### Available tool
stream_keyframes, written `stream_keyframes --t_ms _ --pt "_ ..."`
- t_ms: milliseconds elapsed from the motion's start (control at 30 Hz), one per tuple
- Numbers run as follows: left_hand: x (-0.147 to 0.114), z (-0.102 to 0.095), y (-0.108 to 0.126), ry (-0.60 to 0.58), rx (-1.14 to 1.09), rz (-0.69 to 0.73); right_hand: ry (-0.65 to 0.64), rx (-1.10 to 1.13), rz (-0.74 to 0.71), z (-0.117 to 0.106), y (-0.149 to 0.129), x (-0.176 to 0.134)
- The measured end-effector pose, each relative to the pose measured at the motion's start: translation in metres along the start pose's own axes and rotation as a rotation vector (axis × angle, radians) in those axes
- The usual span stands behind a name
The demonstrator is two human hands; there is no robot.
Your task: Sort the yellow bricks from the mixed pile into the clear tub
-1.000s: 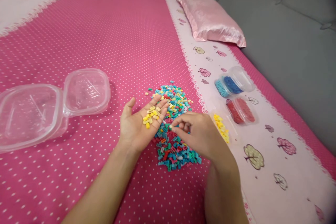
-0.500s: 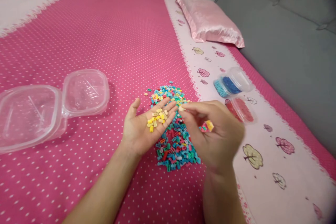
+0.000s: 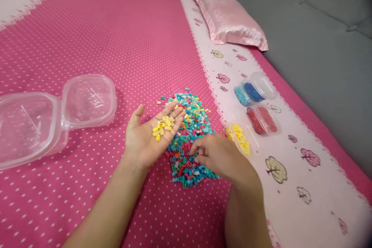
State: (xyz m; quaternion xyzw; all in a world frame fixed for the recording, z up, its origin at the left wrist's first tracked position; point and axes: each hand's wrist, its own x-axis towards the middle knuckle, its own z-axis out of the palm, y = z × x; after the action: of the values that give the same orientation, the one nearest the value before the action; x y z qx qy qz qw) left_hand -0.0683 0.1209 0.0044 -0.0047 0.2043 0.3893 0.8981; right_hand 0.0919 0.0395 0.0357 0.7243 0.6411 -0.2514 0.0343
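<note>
My left hand [image 3: 147, 137] is palm up with its fingers stretched out, carrying several small yellow and pale-yellow toy bricks [image 3: 163, 127] on the palm and finger bases. Under and beyond it lies a pile of mixed toy bricks [image 3: 200, 114], mostly teal, blue, green and red. Over the nearer part of this pile, my right hand [image 3: 215, 155] points down with bent fingers. Its thumb and forefinger look slightly apart, and I see no brick between them. To its right, a clear tub of yellow bricks [image 3: 240, 137] is partly covered by the hand.
Clear tubs with blue bricks [image 3: 253, 92] and red bricks [image 3: 261, 119] stand on the bed's printed border at right. Two clear plastic containers [image 3: 90, 100] sit at left on the pink dotted sheet [image 3: 130, 46]. A pink pillow [image 3: 232, 19] lies at the far right.
My right hand has moved down and left from my left fingertips, where it pinched a pale brick, to the pile. My left hand has shifted slightly left. The yellow tub has come into view.
</note>
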Motion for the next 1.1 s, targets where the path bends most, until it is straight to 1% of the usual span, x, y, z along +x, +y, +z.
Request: stream_keyframes --t_ms 100,200,400,467,567,667,733,967,1100 --pt "-0.001 0.001 0.000 0.007 0.015 0.015 -0.044 -0.062 -0.029 0.005 -0.001 0.005" --pt "-0.001 0.002 0.000 0.018 0.018 0.018 -0.040 -0.093 -0.013 0.006 0.001 0.005" --pt "0.000 0.002 0.001 0.020 0.007 0.012 0.027 -0.157 0.126 0.003 0.002 0.002" --pt "0.000 0.002 0.001 0.020 0.003 0.011 0.044 -0.169 0.141 0.002 0.001 0.003" --pt "0.000 0.001 0.001 0.025 -0.004 0.010 0.042 -0.132 0.102 0.000 -0.001 0.004" --pt "-0.001 0.001 0.001 0.026 -0.013 0.006 0.002 -0.078 0.014 0.002 -0.003 0.005" --pt "-0.001 0.001 0.002 0.028 -0.017 0.004 -0.010 -0.079 -0.009 0.005 -0.004 0.007" --pt "-0.001 0.002 0.001 0.036 -0.019 -0.004 -0.020 -0.174 0.081 0.010 -0.014 0.009" --pt "-0.002 0.002 0.001 0.010 -0.009 -0.001 -0.017 -0.222 0.075 0.010 -0.015 0.009"
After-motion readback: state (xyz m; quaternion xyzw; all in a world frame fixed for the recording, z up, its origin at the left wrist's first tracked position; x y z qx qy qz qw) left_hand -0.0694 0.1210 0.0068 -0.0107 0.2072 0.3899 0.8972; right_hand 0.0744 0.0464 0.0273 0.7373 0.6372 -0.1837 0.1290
